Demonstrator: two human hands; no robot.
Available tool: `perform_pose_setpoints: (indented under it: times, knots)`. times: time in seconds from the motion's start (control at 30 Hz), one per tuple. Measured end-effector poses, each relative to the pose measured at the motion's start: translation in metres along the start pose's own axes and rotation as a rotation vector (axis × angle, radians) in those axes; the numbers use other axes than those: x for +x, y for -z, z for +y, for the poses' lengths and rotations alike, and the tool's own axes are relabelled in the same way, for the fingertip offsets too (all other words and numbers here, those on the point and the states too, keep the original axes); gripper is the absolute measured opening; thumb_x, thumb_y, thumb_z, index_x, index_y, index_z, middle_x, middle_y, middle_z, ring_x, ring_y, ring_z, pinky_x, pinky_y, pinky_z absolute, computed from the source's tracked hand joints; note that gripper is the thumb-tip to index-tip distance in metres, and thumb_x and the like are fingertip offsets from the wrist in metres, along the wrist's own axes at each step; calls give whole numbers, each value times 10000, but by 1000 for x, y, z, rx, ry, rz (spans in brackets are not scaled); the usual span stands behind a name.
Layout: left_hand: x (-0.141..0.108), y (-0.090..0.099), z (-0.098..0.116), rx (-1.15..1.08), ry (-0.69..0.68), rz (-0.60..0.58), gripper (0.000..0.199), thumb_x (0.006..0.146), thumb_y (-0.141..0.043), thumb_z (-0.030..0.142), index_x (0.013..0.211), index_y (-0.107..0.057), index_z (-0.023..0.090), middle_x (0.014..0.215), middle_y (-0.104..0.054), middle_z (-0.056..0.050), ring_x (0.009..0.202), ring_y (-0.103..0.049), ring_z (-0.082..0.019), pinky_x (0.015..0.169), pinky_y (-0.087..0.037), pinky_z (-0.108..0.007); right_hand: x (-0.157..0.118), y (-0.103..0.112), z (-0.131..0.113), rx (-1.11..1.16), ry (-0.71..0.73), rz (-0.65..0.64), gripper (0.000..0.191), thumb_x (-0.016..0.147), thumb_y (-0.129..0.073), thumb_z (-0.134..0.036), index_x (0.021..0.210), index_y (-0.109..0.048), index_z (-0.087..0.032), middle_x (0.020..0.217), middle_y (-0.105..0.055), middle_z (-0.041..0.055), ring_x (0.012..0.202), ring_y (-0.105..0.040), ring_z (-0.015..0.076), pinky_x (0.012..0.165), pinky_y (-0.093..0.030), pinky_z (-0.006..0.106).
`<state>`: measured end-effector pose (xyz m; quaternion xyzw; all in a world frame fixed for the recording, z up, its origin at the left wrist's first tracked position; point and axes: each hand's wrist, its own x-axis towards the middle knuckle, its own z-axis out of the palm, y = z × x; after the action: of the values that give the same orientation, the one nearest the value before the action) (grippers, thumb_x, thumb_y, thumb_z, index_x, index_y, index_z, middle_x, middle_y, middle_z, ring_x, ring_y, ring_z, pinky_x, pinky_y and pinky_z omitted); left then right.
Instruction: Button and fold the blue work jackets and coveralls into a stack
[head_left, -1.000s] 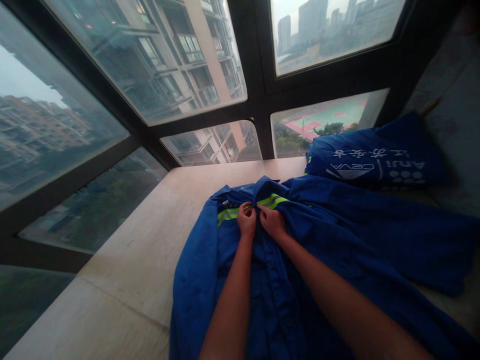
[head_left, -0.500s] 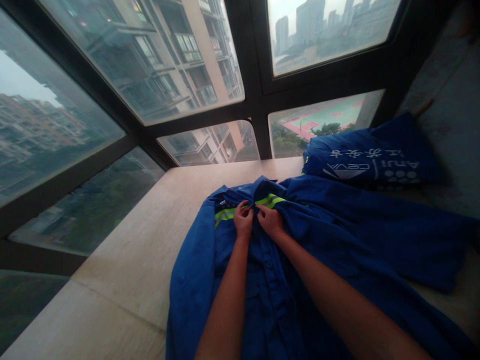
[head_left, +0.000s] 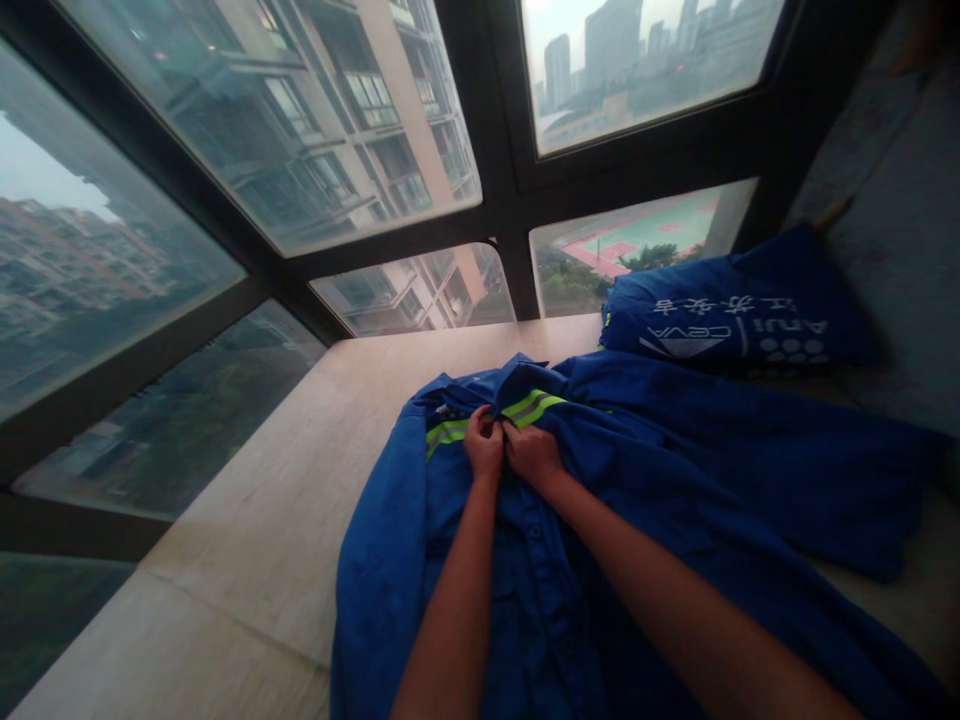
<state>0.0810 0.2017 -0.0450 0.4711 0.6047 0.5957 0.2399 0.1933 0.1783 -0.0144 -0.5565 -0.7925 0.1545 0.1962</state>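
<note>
A blue work jacket with yellow-green and silver reflective stripes lies front up, its collar toward the window. At chest height on its front opening, my left hand pinches the cloth edge with thumb and finger. Right beside it, my right hand has its fingers closed on the same front placket. The fingertips of both hands almost meet, and they hide whatever small part of the placket lies between them. Lower on the placket a dark button shows. One sleeve stretches out to the right.
The jacket rests on a pale stone sill beneath dark window frames. A folded blue garment with white lettering sits at the back right, near the wall. Buildings and a sports court show through the glass.
Both hands stay at the placket; the right fingers have shifted slightly closer to the left ones. The whole view has moved a little, and the jacket lies as before.
</note>
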Motion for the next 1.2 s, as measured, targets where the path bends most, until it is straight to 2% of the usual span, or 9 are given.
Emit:
perform_pose_setpoints:
  times: [0.17,0.43,0.73,0.93,1.2]
  knots:
    - [1,0,-2,14,-6,7,377,715,-636,161,1092,-654,166,857,-713,-48,767,-690,-174,759,-563,-303,0,2,0,-17,-14,-24,365,1002,-347,-283,1190,-656,-240,1004,-740,104,928,-681,210,784,-462,266]
    - [2,-1,0,-15,7,53,396,719,-666,193,1111,-618,159,860,-717,-52,787,-696,-174,781,-560,-309,3,9,0,-43,-63,-86,450,976,-376,-254,1411,-492,-253,1051,-734,104,937,-693,207,771,-482,262]
    - [6,1,-3,-17,44,33,345,693,-643,140,1036,-617,163,832,-696,-47,783,-689,-178,779,-554,-314,3,10,-3,-47,-42,-117,424,1000,-329,-257,1377,-521,-262,1073,-728,115,967,-689,222,808,-492,287]
    - [5,-3,-3,-1,47,-3,318,735,-649,182,1049,-606,161,843,-702,-59,798,-695,-195,778,-555,-333,2,8,-1,-35,-105,-86,513,992,-328,-251,1499,-364,-178,1053,-726,143,919,-704,220,785,-505,282]
    - [3,-1,2,47,8,-44,343,738,-629,154,1080,-603,159,845,-700,-53,790,-690,-176,762,-552,-296,6,5,3,-13,-119,-103,518,976,-370,-265,1492,-393,-230,1055,-737,121,910,-714,215,776,-507,274]
